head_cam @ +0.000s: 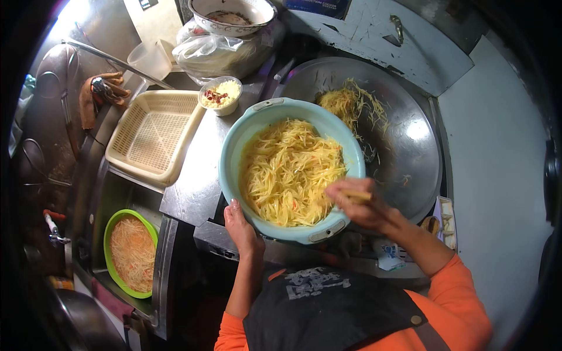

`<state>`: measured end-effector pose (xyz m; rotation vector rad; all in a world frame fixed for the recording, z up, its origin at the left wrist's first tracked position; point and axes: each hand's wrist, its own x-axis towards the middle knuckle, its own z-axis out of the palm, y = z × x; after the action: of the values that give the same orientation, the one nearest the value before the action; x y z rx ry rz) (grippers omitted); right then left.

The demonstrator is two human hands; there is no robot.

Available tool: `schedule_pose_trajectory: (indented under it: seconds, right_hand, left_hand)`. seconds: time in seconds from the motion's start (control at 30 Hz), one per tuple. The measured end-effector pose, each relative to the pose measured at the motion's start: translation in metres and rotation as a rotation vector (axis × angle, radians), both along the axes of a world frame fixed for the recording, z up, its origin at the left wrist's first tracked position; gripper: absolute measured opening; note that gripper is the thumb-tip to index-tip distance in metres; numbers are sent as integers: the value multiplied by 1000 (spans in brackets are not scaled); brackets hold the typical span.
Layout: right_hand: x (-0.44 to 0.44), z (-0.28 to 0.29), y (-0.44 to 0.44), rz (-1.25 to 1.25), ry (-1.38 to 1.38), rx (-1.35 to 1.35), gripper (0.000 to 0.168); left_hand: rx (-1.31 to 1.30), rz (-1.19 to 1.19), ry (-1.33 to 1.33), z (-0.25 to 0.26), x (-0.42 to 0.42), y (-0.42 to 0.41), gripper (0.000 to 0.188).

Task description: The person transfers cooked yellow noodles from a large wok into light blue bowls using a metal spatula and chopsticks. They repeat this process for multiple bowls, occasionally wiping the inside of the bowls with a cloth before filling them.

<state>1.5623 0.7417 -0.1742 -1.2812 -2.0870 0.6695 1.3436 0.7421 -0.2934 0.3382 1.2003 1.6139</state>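
A light blue plastic basin (227,162) with shredded, yellowish potato-like strips (292,173) is in front of me, partly over the edge of a large metal wok (412,162). My left hand (243,230) grips the basin's lower left rim, thumb on top. My right hand (362,204), slightly blurred, is closed around a wooden-coloured handle or stick (356,195) at the basin's lower right side; its far end is hidden. More shreds, darker and greenish yellow, lie in the wok (340,105) behind the basin.
Left of the basin are a cream plastic basket (175,169) and a clear cup of minced garlic and chili (221,94). A green basin (106,252) of shreds in liquid sits in the sink (164,263). An enamel bowl (232,30) rests on plastic bags (215,57) at the back.
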Motion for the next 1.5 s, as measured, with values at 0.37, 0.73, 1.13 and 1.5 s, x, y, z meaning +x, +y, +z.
schedule_pose_trajectory:
  seconds: [0.37, 0.73, 1.13, 1.5]
  right_hand:
    - [-104, -22, 64, -15, 276, -109, 17]
    - [38, -48, 136, -419, 704, -263, 21]
    - [-9, -11, 68, -326, -16, 142, 15]
    - [-91, -46, 120, -223, 512, 8, 17]
  left_hand:
    - [9, -23, -18, 4, 4, -1, 21]
    - [-8, -15, -45, 5, 3, -3, 22]
    - [-19, -57, 20, 8, -1, -2, 23]
    - [25, -92, 30, 11, 9, -3, 21]
